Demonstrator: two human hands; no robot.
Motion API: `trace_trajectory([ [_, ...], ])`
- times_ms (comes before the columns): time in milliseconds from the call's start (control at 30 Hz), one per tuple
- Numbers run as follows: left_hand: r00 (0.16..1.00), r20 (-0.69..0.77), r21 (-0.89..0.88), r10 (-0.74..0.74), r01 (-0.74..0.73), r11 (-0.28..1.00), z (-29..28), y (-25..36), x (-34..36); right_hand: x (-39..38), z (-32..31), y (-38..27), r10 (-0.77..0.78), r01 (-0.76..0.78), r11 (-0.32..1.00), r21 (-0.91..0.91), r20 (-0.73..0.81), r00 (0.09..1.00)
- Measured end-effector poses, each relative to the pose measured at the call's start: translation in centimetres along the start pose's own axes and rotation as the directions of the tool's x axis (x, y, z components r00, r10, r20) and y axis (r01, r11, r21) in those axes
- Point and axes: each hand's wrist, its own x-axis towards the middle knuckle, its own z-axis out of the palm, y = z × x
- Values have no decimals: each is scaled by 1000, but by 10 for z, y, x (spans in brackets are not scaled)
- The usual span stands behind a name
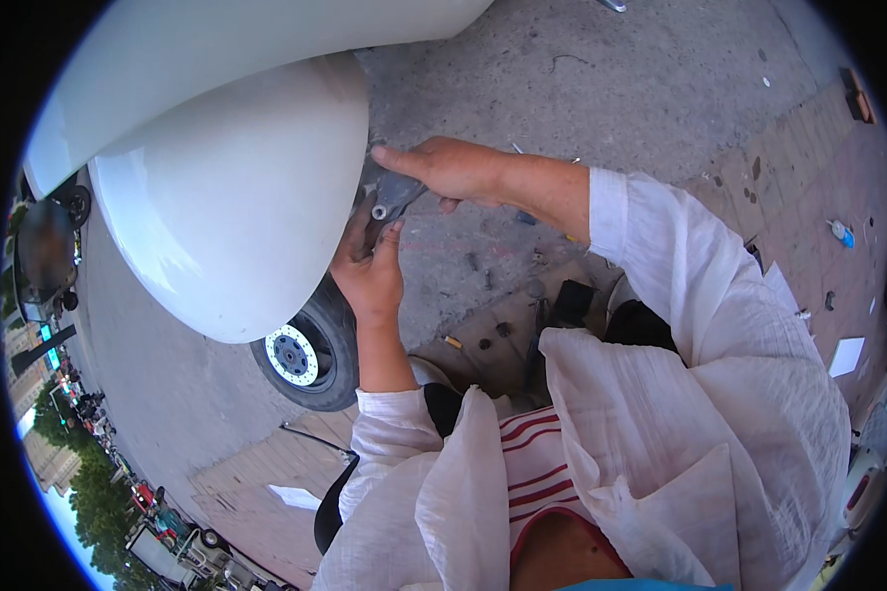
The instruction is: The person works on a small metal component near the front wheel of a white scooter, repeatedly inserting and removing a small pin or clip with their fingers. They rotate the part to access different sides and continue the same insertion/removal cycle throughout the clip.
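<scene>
Beside the rounded edge of a large white fender [237,197], both my hands grip a dark grey part with a light round ring [379,212] in it. My left hand [373,281] holds it from below, thumb pointing up along its side and fingers partly hidden behind the fender edge. From the right, my right hand [448,169] closes round its upper end, thumb stretched toward the fender. The part's far end disappears behind the fender. A wheel with a black tyre [340,345] and a pale perforated brake disc [293,356] lies or stands below left of my hands.
A second white panel [217,59] curves overhead. Small dark parts, a black box-like thing [573,301] and an orange-tipped piece [452,342] lie on the ground near my feet. A bottle [842,233] and a white sheet [847,357] are at right. Parked vehicles line the left rim.
</scene>
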Motion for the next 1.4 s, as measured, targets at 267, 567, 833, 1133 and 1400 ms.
trace_trajectory([
  [267,998,-64,-16,11,-12,1000,4,-1,6,8,14,5,23,-17,998,55,-110,994],
  [567,997,-72,204,-19,34,978,8,22,1,3,14,4,-26,25,993,115,7,1000],
  [833,999,-14,143,-41,42,989,3,17,14,-2,4,14,-133,130,990,45,75,988],
  [1133,995,57,512,-79,38,858,-4,30,20,-19,31,32,-267,311,939,148,-258,928],
  [1400,983,137,429,-122,52,902,-9,25,32,-13,46,35,-277,362,919,155,-400,874],
])
